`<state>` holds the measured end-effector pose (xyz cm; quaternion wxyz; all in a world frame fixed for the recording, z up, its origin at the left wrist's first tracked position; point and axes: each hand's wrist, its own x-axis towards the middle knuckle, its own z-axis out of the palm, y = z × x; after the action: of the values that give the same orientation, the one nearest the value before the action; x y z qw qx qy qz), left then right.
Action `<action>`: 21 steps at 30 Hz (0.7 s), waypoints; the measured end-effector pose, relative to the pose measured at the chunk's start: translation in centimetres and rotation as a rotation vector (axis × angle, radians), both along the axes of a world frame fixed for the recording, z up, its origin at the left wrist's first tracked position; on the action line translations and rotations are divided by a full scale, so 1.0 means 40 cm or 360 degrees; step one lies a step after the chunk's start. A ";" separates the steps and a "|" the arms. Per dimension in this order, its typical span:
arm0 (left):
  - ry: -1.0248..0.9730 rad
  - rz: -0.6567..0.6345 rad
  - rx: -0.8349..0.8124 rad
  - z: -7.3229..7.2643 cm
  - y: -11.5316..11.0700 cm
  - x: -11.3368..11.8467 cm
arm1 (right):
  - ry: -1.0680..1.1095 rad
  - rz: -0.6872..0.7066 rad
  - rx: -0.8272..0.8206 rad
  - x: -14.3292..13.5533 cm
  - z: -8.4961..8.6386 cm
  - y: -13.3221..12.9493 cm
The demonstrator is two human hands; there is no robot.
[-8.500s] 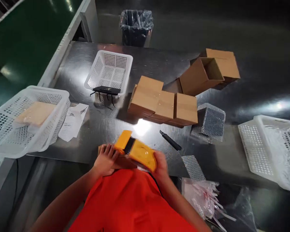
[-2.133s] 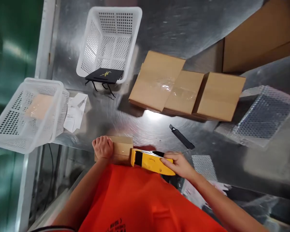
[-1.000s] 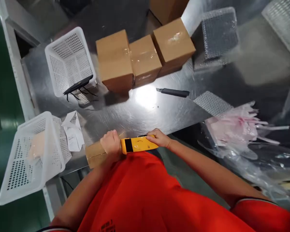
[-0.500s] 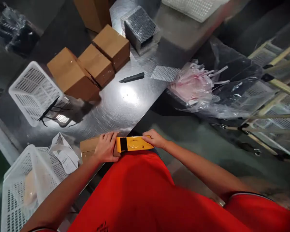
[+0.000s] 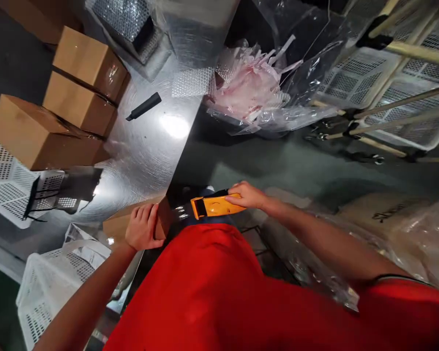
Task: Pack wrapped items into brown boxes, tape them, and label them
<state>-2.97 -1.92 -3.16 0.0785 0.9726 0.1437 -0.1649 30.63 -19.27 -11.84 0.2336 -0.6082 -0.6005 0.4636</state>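
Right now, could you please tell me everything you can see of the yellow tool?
The yellow tool is long, glossy and plastic-looking, with a broad black band near one end and a dark part along its far edge. The right hand grips the other end, holding it roughly crosswise in front of the red shirt. A shiny clear strip seems to run from it towards the cardboard box.

Bench [image 5: 151, 156]: glossy metal, finely scratched, beside my left grip [image 5: 143, 226]. Box [image 5: 119, 224] under that grip: matt cardboard. Dispenser [image 5: 219, 206] in my right grip [image 5: 247, 196]: smooth, plastic-like.
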 end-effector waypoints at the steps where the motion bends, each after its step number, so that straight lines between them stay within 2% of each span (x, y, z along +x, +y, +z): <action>1: 0.0007 0.0008 0.0000 -0.001 0.000 0.000 | -0.0129 0.0008 -0.0063 0.011 -0.003 -0.007; 3: 0.0041 0.0039 -0.0002 -0.003 -0.001 0.001 | -0.0374 0.0053 -0.0203 0.000 0.001 0.006; 5: 0.0076 0.0061 0.0004 -0.003 -0.003 0.001 | -0.0526 0.0106 -0.0319 -0.050 0.016 0.048; 10: 0.0048 0.0033 0.0055 -0.004 -0.005 -0.003 | -0.0532 0.0172 -0.0424 -0.182 0.067 0.156; 17: -0.0155 -0.0040 0.0078 0.002 -0.004 0.001 | -0.0610 0.0027 -0.0531 -0.246 0.117 0.177; 21: -0.0166 -0.0007 0.0035 0.003 -0.001 0.004 | -0.0659 -0.0111 -0.0561 -0.313 0.141 0.221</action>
<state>-2.81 -1.94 -3.03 0.0748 0.9810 0.1390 -0.1125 18.10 -10.41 -6.19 0.0121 -0.7417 -0.5241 0.4185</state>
